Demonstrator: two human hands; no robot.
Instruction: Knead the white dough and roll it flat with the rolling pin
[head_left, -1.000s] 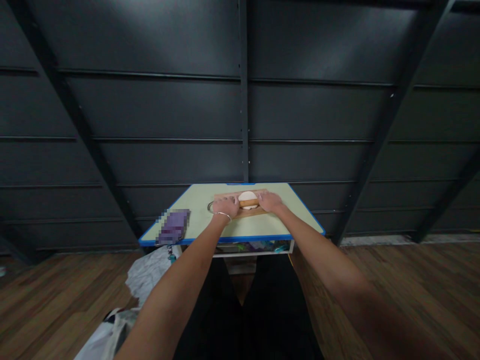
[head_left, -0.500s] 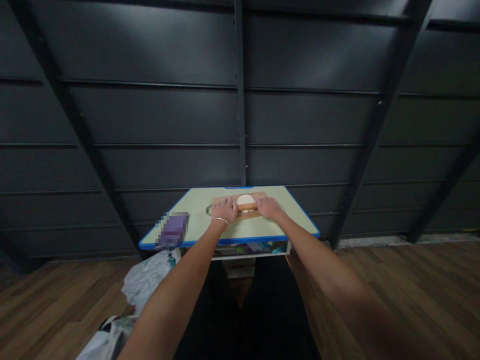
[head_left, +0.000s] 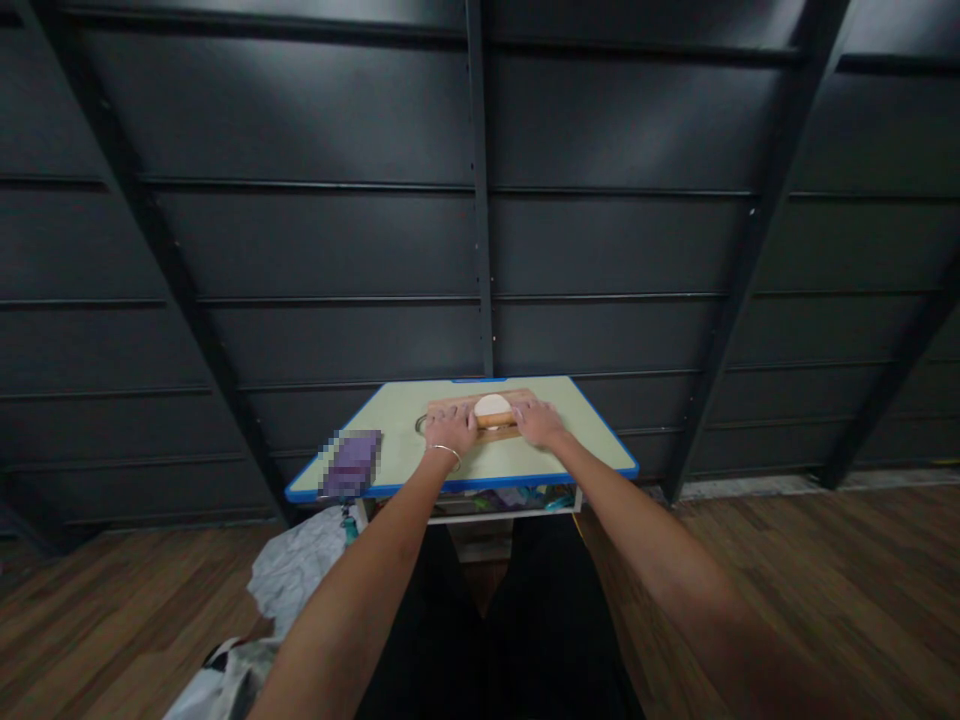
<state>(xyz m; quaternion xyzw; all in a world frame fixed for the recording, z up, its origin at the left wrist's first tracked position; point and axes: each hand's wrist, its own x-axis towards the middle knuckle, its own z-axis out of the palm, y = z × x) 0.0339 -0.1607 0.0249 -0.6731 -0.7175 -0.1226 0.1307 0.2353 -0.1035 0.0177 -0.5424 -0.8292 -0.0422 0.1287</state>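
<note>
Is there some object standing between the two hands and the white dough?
Yes, only the rolling pin: it lies across the dough, with the left hand and right hand on its ends. Nothing else visible stands between them.

Two hands (head_left: 451, 428) (head_left: 537, 423), one rolling pin (head_left: 496, 421), one pale disc (head_left: 493, 404)

Pale, rounded, flat dough (head_left: 493, 404) on a wooden board (head_left: 501, 435). Across its near part, a light-brown rolling pin (head_left: 496, 421).
</note>
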